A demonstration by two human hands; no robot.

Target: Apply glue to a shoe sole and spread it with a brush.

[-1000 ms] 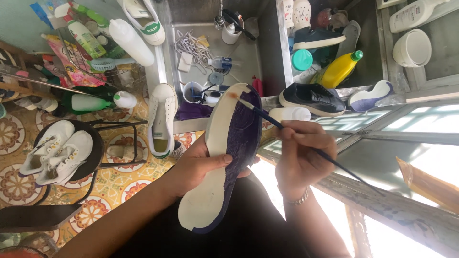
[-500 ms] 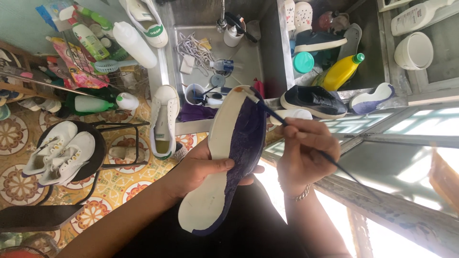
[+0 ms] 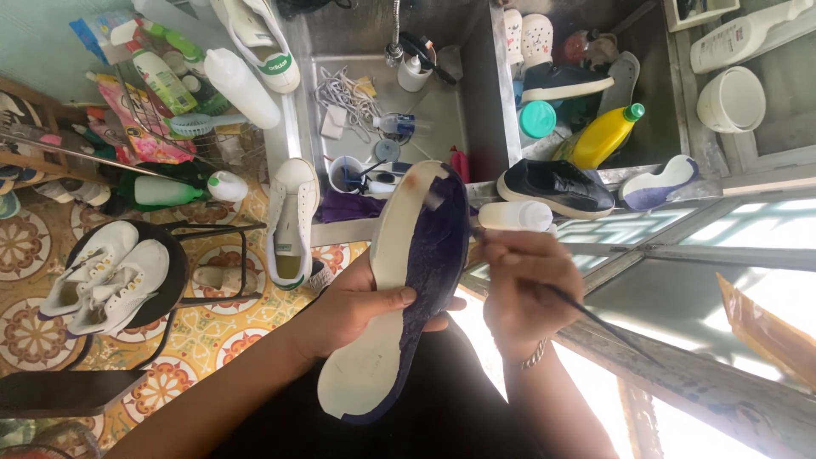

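Note:
My left hand (image 3: 357, 308) grips a dark purple shoe (image 3: 429, 272) from the side, its off-white sole (image 3: 382, 297) turned up toward me. My right hand (image 3: 523, 293) pinches a thin dark brush (image 3: 595, 321) whose tip rests against the purple edge near the toe; the handle slants down to the right. The shoe's toe points away, toward a metal sink (image 3: 476, 93).
The sink holds laces, small cups and bottles. A black sneaker (image 3: 557, 187), a yellow bottle (image 3: 605, 136) and a white bottle (image 3: 514, 216) sit right of it. A white shoe (image 3: 291, 223) leans by the sink; a white pair (image 3: 106, 276) rests on a black stool. Bottles crowd the left.
My right hand and the brush have shifted slightly along the shoe's purple edge. My left hand keeps the same grip on the shoe.

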